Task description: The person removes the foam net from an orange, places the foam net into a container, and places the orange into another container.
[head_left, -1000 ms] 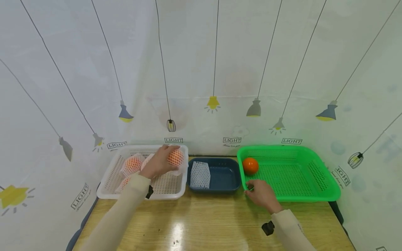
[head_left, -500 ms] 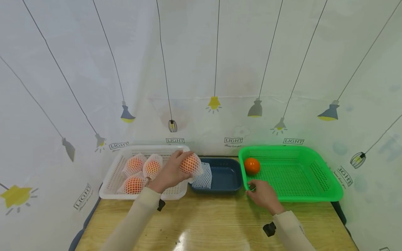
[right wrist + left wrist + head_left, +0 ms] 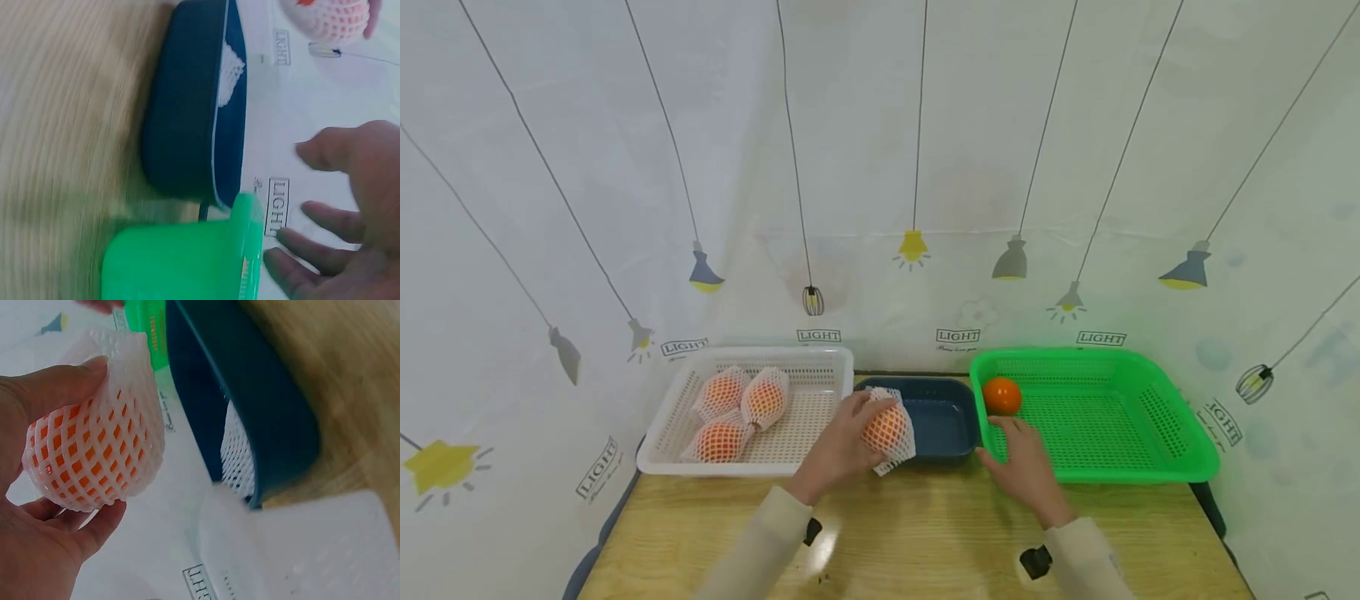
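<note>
My left hand (image 3: 842,446) grips an orange (image 3: 94,450) wrapped in a white foam net, thumb on one side and fingers on the other. It holds the fruit above the near left part of the dark blue tray (image 3: 943,421). In the left wrist view the net's loose end gathers past the thumb. An empty foam net (image 3: 230,74) lies inside the blue tray, mostly covered by the held fruit in the head view. My right hand (image 3: 1024,467) hovers by the left edge of the green basket (image 3: 1135,475), fingers spread and holding nothing. A bare orange (image 3: 1002,396) sits in that basket.
At the left stands a white basket (image 3: 812,468) with three net-wrapped oranges (image 3: 765,398) grouped in its left part. The blue tray sits between both baskets. Wooden table (image 3: 910,533) runs along the front, and a lamp-printed sheet (image 3: 865,167) rises behind.
My left hand has carried the wrapped orange from the white basket rightward to over the blue tray. The right hand has let go of the green basket's rim and opened its fingers.
</note>
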